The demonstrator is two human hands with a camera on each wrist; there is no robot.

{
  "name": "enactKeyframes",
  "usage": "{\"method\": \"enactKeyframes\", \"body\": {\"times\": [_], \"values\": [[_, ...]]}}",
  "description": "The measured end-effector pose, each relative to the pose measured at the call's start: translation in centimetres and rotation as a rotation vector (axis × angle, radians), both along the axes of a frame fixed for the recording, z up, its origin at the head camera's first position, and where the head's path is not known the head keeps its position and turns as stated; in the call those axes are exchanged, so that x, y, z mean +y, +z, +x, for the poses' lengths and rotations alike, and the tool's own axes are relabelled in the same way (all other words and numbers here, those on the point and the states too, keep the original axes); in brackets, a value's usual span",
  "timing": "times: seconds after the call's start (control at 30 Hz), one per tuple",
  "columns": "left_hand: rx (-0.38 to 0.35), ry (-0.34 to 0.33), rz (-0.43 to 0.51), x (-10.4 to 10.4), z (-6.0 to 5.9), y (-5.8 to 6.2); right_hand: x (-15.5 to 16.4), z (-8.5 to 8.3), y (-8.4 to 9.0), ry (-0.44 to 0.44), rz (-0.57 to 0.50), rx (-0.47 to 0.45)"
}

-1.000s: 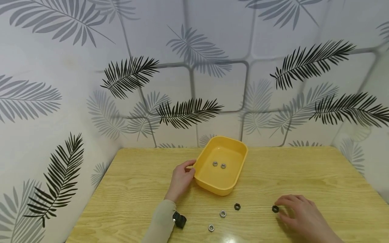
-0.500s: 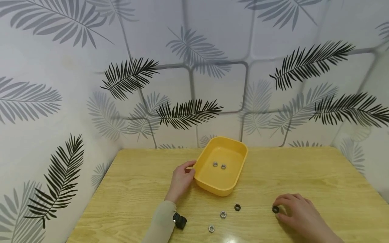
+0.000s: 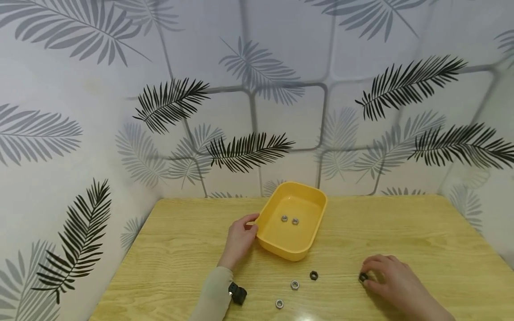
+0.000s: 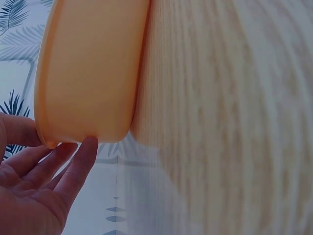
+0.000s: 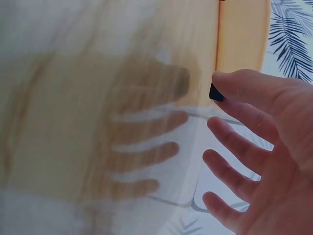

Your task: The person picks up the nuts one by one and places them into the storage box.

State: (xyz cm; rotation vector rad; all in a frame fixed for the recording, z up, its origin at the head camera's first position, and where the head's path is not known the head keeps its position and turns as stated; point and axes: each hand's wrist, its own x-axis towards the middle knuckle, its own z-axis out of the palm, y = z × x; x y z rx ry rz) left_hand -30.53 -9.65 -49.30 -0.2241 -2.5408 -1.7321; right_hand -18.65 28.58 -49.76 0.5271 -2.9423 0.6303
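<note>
My left hand [image 3: 238, 240] holds the near left edge of a yellow plastic basin [image 3: 281, 252]. In the left wrist view the thumb is at the basin's rim and the fingertips [image 4: 89, 145] touch its outer wall [image 4: 93, 68]. Two silver hex nuts, one of them this nut [image 3: 295, 221], lie on the basin's floor. Over at the right, my right hand [image 3: 392, 280] pinches a black hex nut [image 3: 363, 277] between thumb and index finger. The right wrist view shows that nut [image 5: 215, 93] edge-on, just off the tabletop, with the other fingers spread.
On the wooden table [image 3: 180, 227], in front of the basin, lie another black nut [image 3: 314, 275], a silver nut [image 3: 295, 285] and a second silver nut [image 3: 279, 304]. A leaf-patterned wall [image 3: 281, 116] rises behind the table. A black device [image 3: 238, 293] is worn at the left wrist.
The right thumb and index finger have closed on the black nut, which now looks slightly tilted. The left hand stays at the basin.
</note>
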Motion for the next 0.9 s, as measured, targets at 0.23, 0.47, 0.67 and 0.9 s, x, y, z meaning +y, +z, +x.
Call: {"method": "enactKeyframes", "body": {"times": [0.23, 0.47, 0.67, 0.9], "values": [[-0.001, 0.004, -0.008, 0.0, 0.1, 0.1, -0.2, -0.1, 0.3, 0.029, -0.03, -0.003], [0.001, 0.008, -0.006, 0.0, 0.0, 0.0, -0.8, -0.1, 0.8, 0.033, -0.034, 0.11], [0.009, -0.001, 0.002, 0.0, 0.1, 0.1, -1.2, 0.0, 1.6, 0.016, -0.04, 0.155], [0.003, -0.002, 0.01, 0.0, 0.3, 0.2, -1.5, -0.1, 2.4, 0.035, -0.037, 0.197]]}}
